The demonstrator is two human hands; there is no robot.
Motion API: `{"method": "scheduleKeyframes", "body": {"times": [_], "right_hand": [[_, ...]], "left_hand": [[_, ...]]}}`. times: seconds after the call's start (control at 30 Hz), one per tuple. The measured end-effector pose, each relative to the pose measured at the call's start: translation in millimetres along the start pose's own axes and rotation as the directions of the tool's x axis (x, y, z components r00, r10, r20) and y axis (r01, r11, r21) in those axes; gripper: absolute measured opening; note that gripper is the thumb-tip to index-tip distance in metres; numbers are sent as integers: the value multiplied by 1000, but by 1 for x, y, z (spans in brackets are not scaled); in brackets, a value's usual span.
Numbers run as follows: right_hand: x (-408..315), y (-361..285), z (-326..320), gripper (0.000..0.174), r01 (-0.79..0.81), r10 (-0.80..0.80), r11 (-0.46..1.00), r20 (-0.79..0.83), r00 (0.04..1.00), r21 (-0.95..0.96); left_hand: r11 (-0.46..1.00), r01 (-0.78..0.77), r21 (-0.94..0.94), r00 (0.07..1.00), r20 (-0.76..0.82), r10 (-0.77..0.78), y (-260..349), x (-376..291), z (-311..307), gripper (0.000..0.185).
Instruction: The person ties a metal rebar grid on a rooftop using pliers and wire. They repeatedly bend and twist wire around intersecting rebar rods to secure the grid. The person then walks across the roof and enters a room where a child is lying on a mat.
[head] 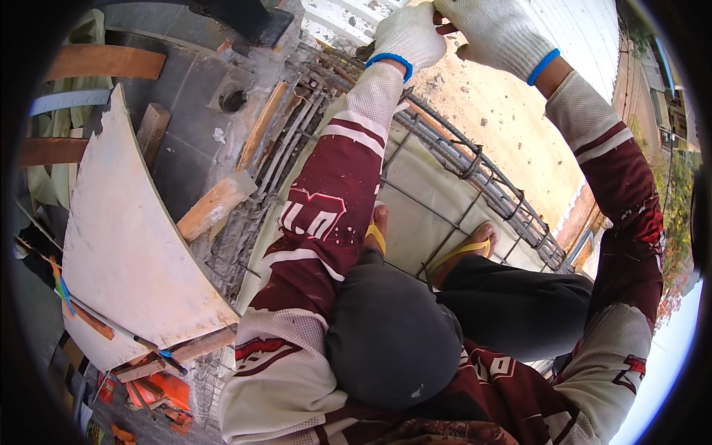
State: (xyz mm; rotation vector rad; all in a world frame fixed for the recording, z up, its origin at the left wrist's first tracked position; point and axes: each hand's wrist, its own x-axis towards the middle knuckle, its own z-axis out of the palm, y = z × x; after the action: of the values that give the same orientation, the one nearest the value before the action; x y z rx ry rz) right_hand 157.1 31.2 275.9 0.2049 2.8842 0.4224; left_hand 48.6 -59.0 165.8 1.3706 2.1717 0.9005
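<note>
White knit gloves with blue cuffs cover both hands at the top edge of the view. My left hand [411, 33] is above one end of a long rebar cage [473, 161], its fingers bent around something reddish and thin that I cannot make out. Close on its right, my right hand [495, 36] reaches towards the same spot; its fingertips are partly cut off by the picture's edge. A wire-tied rebar grid [434, 208] spreads below, over a pale sheet [409, 161], with my feet in yellow flip-flops [378, 236] on it.
Left of me lie a large white board [133, 233], a wood block [217, 206] and dark tiles [194, 83] with a round hole [232, 100]. A tan panel [512, 133] strewn with rubble lies beyond the cage. White corrugated sheeting [578, 33] is at the top right.
</note>
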Motion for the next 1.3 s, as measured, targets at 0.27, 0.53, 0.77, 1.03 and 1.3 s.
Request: {"method": "scheduleKeyframes", "body": {"times": [0.27,0.53,0.77,1.03,1.3], "right_hand": [[33,22,19,25,-514,-117,682,772,625,520],[-26,10,34,27,-512,-23,479,593,805,713],[-146,-14,39,30,-636,50,-180,653,756,750],[-205,-93,37,42,-594,-231,-671,637,735,443],[-219,-90,20,41,-480,-285,-799,475,833,361]], "left_hand": [[945,-46,325,997,67,25,5,-27,12,34],[836,-419,354,753,-379,537,13,-63,27,56],[871,-105,-480,994,-14,112,26,-154,24,47],[21,449,-893,894,448,-22,48,-168,14,36],[217,537,-815,842,534,-80,74,-151,-16,28]]}}
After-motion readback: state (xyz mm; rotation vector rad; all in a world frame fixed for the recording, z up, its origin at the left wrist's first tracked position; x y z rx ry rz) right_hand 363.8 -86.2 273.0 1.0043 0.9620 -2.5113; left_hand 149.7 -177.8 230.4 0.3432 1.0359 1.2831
